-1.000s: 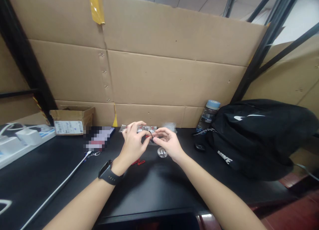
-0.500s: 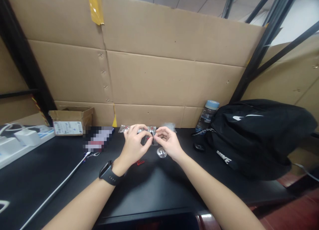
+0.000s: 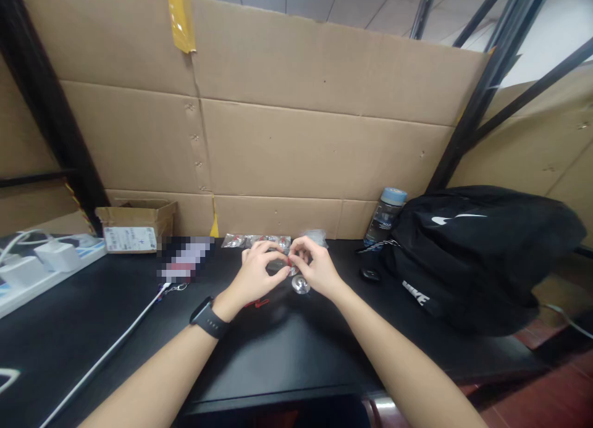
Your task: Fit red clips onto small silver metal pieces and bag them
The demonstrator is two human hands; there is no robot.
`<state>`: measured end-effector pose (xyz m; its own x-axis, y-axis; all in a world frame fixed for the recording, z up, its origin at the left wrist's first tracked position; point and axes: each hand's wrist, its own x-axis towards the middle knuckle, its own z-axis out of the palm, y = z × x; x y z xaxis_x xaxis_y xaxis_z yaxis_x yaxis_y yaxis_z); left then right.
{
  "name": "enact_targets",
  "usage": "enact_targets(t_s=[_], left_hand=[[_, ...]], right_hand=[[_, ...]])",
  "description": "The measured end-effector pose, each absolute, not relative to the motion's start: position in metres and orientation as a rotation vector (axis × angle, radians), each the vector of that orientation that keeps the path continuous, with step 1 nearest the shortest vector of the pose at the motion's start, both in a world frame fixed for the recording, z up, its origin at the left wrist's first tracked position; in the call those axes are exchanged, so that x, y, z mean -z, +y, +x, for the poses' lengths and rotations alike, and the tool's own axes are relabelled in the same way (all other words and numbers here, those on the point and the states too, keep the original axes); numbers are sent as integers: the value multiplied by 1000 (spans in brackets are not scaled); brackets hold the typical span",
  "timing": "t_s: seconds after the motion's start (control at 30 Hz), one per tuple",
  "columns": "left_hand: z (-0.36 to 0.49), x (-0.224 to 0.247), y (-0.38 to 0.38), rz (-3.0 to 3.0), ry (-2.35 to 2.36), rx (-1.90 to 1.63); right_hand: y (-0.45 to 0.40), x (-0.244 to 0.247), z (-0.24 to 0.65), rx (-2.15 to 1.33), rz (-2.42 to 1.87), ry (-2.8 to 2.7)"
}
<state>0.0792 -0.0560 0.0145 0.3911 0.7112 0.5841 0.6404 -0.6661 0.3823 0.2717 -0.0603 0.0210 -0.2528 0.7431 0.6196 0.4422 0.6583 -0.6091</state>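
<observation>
My left hand [image 3: 263, 268] and my right hand [image 3: 315, 268] meet over the black table, fingertips almost touching. Thumb and fingers of both hands pinch a small piece with some red [image 3: 290, 262] on it; its exact kind is too small to make out. Just under my right hand lies a clear, shiny disc [image 3: 301, 284]. Small red parts [image 3: 262, 302] rest on the table below my left hand, partly hidden by it. Behind the hands are several clear plastic packets [image 3: 234, 240] with small red and shiny contents, and another clear bag [image 3: 317, 236].
To the right stand a water bottle [image 3: 385, 217] and a black backpack [image 3: 482, 255], with a small black object [image 3: 370, 274] near them. On the left are an open cardboard box [image 3: 134, 227], a blurred-out phone-like item [image 3: 188, 258], a white cable [image 3: 104, 351] and a power strip [image 3: 55, 267].
My left hand has shifted slightly right and turned, its fingers now closer to my right hand. The dark round edge between the fingertips is replaced by a red bit showing. My right hand barely moved.
</observation>
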Motion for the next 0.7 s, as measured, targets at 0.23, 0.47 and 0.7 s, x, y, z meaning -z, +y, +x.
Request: enact_targets(t_s=[0.23,0.47,0.7], left_hand=[[74,-5,-44,2677,1269,-985],[61,-7,-40,2665,1385,-1010],[63,-9,-41,2610,1438,-1021]], right_hand=[[-53,-22,279,-212,-943,-1982],[-31,-23,342,-23,-1433,-2159],[-23,-8,353,-144,-1878,-2249]])
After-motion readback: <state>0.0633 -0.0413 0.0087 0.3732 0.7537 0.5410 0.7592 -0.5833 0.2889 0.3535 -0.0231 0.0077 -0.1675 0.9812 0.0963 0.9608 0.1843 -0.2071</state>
